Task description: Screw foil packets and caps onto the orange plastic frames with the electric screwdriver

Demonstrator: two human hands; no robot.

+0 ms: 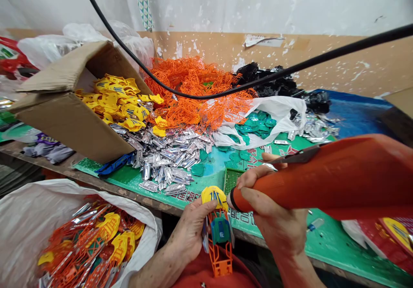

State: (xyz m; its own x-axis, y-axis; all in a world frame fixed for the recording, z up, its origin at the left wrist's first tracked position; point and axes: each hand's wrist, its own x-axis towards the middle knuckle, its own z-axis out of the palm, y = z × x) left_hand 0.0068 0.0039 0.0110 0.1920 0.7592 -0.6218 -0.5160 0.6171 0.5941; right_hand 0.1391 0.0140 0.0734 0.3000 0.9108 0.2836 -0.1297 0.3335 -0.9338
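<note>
Hands held tool and part nose to edge at the bench

Left hand [190,223] pinched the yellow cap [213,194] of an orange frame [222,267], thumb on top, just off the bench's near edge, while the right hand [274,219] gripped a red driver-like tool [325,178], its nose at the cap's right side; whether the tip touched could not be told. Good work here seemed to call for a firm thumb, a square-on tool, fingertips clear of the tip and light pressure, lest thin plastic slip or crack. Beside the bench, a white sack [150,221] held similar pieces; farther on, silver parts [171,159] lay on the green benchtop [338,247], with orange frames [193,92] and black parts [269,75] heaped toward the wall [322,8]
</note>
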